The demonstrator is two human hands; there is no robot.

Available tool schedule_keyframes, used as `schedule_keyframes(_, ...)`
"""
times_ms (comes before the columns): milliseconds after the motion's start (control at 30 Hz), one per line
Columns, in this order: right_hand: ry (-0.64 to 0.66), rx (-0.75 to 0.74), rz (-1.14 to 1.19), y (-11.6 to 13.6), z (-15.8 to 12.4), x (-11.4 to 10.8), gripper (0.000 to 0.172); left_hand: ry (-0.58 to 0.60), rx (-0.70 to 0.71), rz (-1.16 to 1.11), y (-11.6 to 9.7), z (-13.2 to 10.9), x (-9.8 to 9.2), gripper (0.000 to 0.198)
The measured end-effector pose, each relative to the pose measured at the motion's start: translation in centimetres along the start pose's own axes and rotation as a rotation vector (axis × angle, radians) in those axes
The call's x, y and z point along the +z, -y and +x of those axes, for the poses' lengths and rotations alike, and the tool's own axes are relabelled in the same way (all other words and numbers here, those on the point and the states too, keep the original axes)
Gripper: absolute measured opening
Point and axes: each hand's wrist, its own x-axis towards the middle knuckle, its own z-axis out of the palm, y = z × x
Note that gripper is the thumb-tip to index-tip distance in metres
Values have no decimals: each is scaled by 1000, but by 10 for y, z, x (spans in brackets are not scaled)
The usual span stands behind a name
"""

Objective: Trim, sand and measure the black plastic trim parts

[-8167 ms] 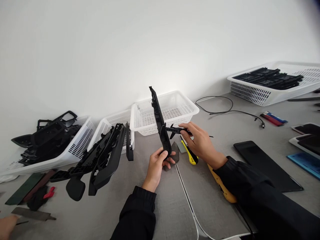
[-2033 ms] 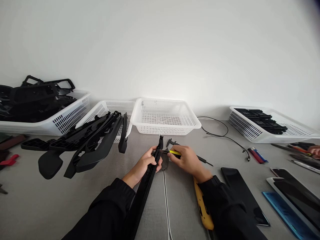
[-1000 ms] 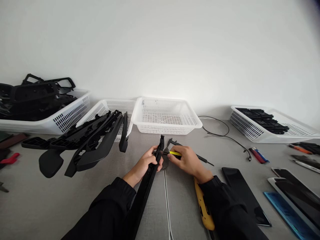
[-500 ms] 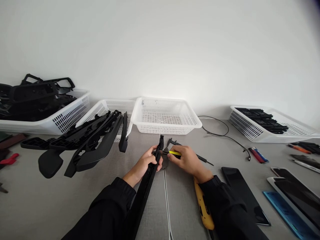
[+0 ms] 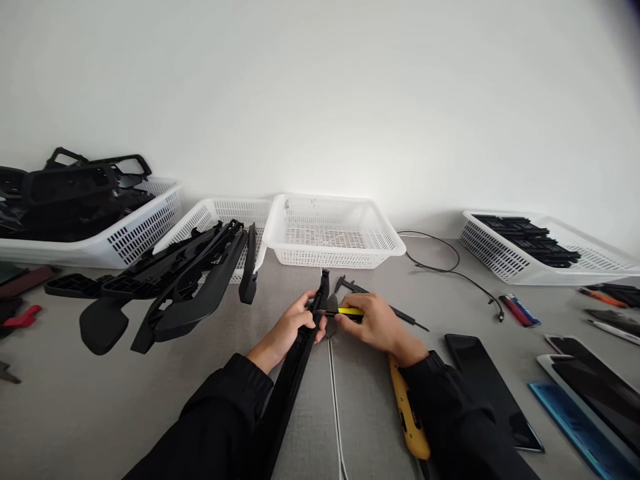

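My left hand is closed around a long black plastic trim piece. The piece slants from the lower edge of the view up to its narrow hooked end. In my right hand is a utility knife with a yellow-and-black handle. Its thin blade points left and meets the side of the trim piece near my left fingers; the exact contact spot is too small to make out. Black calipers lie on the table just behind my right hand. Beneath my right forearm is a yellow-handled tool, partly covered by the sleeve.
A white basket stands ahead, beside another basket piled with black curved parts. Farther left, a basket holds black frames. At right are a basket of black pieces, a cable and several phones.
The knife in my right hand has moved slightly left, its blade now against the trim piece. My left hand keeps its hold, and the view has shifted a little.
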Motion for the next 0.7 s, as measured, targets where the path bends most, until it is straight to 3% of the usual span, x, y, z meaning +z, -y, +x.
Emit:
schedule_keyframes(133,-47,57,-17,1,0,0,28,-9,10,9,-1,0,1,81)
schedule_keyframes(367,20,13,6,4,0,-1,24,15,17,87,-3,-4,3,76)
schedule_keyframes(533,-91,109,-36,2,0,1,32,2,43,126,-6,-9,8,63)
schedule_keyframes(700,8,-1,9,8,-1,-1,27,-59,46,123,-4,-8,10,58)
